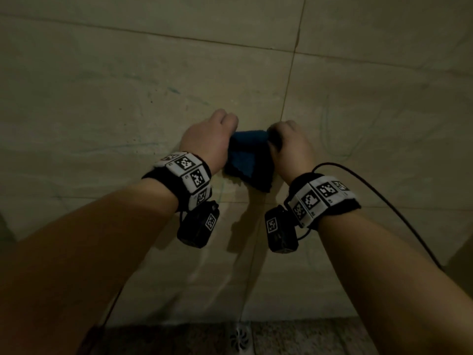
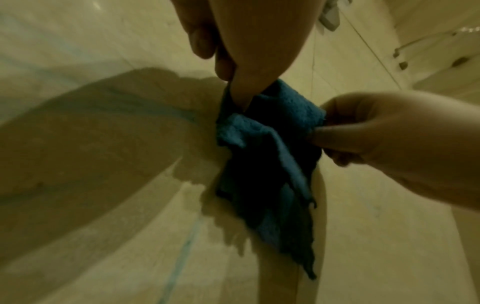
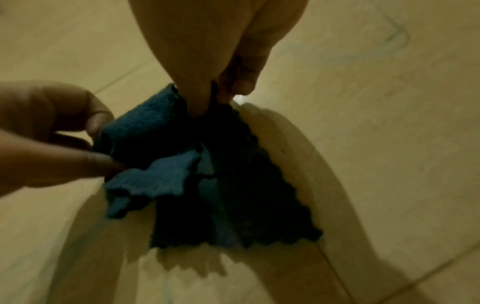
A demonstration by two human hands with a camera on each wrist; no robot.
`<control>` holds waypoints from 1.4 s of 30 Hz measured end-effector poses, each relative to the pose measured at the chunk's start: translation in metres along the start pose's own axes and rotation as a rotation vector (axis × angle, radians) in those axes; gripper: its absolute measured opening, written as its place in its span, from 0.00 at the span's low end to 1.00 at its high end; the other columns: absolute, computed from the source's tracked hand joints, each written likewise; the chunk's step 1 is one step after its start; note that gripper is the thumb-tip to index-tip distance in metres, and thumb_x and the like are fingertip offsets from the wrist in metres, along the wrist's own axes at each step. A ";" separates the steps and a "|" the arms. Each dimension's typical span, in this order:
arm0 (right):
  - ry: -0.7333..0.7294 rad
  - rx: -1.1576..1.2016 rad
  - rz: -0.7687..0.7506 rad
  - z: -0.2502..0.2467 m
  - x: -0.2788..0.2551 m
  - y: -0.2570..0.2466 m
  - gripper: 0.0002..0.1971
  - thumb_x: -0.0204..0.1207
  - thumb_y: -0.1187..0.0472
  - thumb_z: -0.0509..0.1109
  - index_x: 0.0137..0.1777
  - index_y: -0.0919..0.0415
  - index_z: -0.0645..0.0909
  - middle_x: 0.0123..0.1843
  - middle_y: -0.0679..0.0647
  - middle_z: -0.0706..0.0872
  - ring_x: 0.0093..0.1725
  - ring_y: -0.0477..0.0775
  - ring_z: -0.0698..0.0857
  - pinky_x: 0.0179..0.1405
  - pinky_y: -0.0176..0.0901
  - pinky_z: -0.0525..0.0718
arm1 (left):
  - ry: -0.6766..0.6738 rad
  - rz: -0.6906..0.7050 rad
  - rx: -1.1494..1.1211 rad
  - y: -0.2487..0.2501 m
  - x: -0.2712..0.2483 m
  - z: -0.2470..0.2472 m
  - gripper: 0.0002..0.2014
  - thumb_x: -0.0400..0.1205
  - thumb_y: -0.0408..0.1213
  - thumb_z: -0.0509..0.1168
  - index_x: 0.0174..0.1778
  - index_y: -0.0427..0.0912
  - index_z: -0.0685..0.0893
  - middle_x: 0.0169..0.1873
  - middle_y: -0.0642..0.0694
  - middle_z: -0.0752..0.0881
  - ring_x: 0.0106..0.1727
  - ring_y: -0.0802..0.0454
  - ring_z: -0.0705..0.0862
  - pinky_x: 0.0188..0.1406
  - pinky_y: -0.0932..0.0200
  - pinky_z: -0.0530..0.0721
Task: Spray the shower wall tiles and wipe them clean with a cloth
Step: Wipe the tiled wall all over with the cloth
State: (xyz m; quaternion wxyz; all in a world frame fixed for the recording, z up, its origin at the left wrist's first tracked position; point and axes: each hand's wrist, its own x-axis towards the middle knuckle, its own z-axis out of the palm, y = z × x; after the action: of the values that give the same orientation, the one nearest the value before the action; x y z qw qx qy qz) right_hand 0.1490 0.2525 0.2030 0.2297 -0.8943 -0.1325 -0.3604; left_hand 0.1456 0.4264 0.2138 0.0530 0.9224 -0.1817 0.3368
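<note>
**Both hands held the cloth at the wall**

The left hand (image 1: 207, 139) and right hand (image 1: 291, 149) each pinched an upper corner of the blue cloth (image 1: 247, 160), which hung folded between them, close against the tiled wall (image 1: 102, 85).

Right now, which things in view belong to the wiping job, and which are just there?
In the job:
blue cloth, pinched by left hand and right hand
wall tiles

Just there:
floor drain
wrist cable
</note>
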 end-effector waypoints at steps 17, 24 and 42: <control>0.157 0.374 0.055 -0.003 0.036 -0.044 0.14 0.79 0.64 0.65 0.64 0.60 0.74 0.61 0.56 0.80 0.57 0.51 0.81 0.57 0.45 0.83 | 0.038 0.183 0.209 -0.059 -0.005 -0.004 0.45 0.76 0.40 0.72 0.83 0.42 0.52 0.82 0.36 0.44 0.81 0.35 0.51 0.78 0.43 0.56; 0.218 0.141 -0.095 -0.015 0.030 -0.014 0.13 0.80 0.60 0.63 0.62 0.61 0.76 0.67 0.57 0.71 0.56 0.54 0.81 0.54 0.50 0.84 | 0.106 0.174 0.498 -0.056 0.021 -0.008 0.52 0.72 0.63 0.67 0.83 0.47 0.45 0.81 0.36 0.48 0.73 0.39 0.57 0.64 0.48 0.55; 0.191 -0.472 -0.130 0.002 0.066 0.003 0.33 0.84 0.44 0.49 0.84 0.56 0.45 0.84 0.64 0.45 0.82 0.71 0.43 0.78 0.63 0.38 | 0.205 0.369 0.543 -0.065 0.028 0.019 0.39 0.79 0.57 0.51 0.83 0.54 0.40 0.82 0.35 0.45 0.81 0.32 0.43 0.76 0.37 0.35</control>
State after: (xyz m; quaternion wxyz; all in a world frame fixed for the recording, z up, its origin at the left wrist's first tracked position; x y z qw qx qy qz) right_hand 0.1980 0.2556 0.2473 0.0026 -0.8747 -0.0796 -0.4780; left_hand 0.2011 0.4746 0.2184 -0.2385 0.8157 -0.2428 0.4677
